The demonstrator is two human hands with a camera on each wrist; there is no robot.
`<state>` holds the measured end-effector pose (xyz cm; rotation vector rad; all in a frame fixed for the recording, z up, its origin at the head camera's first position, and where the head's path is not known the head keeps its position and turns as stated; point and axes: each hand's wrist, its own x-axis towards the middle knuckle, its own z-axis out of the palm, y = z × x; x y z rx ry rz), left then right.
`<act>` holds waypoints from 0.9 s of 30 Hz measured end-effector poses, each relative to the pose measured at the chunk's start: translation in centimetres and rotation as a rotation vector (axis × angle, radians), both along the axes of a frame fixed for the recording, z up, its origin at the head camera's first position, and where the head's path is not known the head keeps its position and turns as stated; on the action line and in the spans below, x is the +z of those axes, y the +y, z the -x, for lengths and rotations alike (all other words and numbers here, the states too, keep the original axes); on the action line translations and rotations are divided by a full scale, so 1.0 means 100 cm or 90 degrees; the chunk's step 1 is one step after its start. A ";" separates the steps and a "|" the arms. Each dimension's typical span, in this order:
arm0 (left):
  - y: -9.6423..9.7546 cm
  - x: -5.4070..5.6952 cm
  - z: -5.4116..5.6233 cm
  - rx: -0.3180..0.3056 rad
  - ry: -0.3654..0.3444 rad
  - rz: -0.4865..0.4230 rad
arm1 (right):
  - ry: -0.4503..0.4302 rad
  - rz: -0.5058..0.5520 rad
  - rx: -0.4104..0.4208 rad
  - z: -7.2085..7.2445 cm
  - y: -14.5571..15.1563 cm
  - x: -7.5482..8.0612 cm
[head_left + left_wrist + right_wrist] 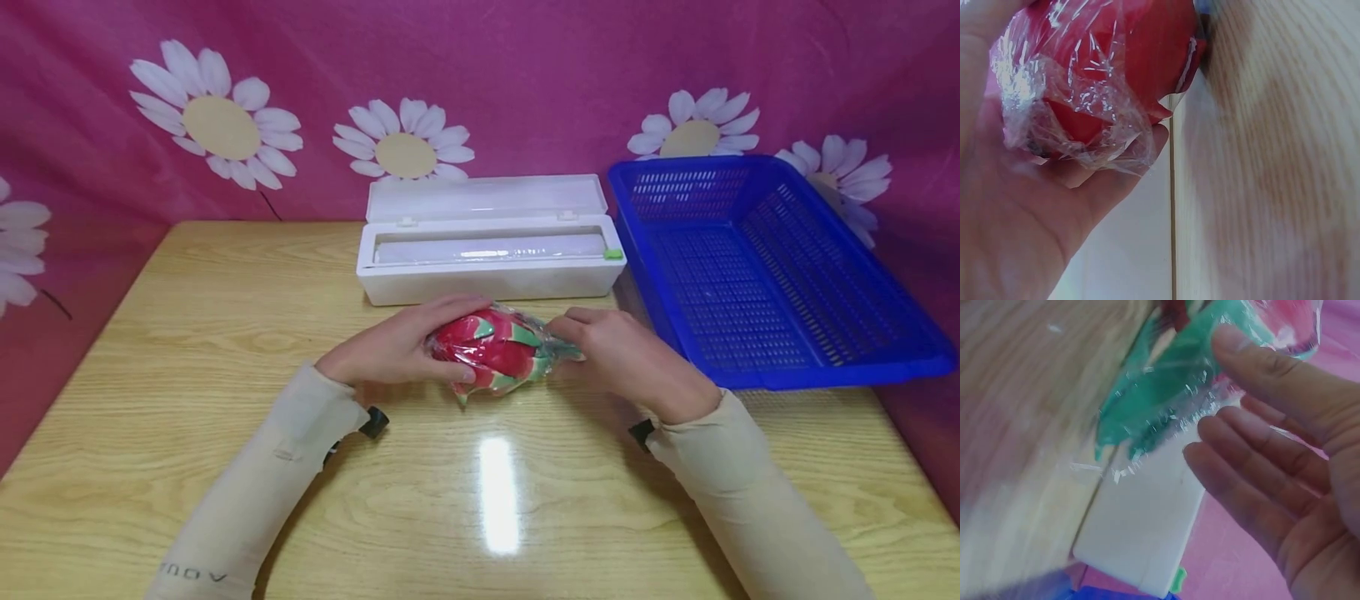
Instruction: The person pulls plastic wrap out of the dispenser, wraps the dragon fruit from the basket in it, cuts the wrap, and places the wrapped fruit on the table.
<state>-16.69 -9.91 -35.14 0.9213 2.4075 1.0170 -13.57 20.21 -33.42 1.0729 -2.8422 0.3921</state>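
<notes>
A red dragon fruit (pixel 495 343) with green leaf tips lies wrapped in clear cling film above the table. My left hand (pixel 405 342) grips its rounded end, thumb on the near side and fingers round the far side. In the left wrist view, crumpled film (pixel 1091 94) bunches against the palm. At the leafy end is my right hand (pixel 618 350). Its thumb (pixel 1232 340) touches the film-covered green leaves (pixel 1160 387) in the right wrist view, while the other fingers stand apart from the thumb, loosely bent. Loose film (pixel 1116 472) hangs past the leaf tips.
Behind the fruit stands a white cling film box (pixel 491 285), lid up, with a film roll (pixel 491 249) inside and a green slider (pixel 613 255) at its right end. A blue plastic basket (pixel 780 379) sits at the right. Pink flowered cloth (pixel 525 83) hangs behind the wooden table (pixel 187 350).
</notes>
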 end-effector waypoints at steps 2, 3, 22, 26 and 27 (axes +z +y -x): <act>0.000 0.000 0.000 0.001 -0.003 -0.001 | 0.012 0.001 0.016 0.000 -0.002 -0.002; 0.000 -0.001 0.000 0.001 -0.005 -0.003 | 0.018 -0.002 0.021 0.000 -0.003 -0.004; -0.001 0.000 -0.004 -0.003 0.002 0.002 | 0.062 -0.042 0.048 -0.003 -0.012 -0.010; 0.000 -0.002 -0.004 -0.009 0.032 0.016 | 0.053 -0.059 0.041 -0.003 -0.009 -0.009; 0.000 -0.002 -0.004 -0.006 0.031 0.018 | 0.051 -0.058 0.039 -0.003 -0.008 -0.008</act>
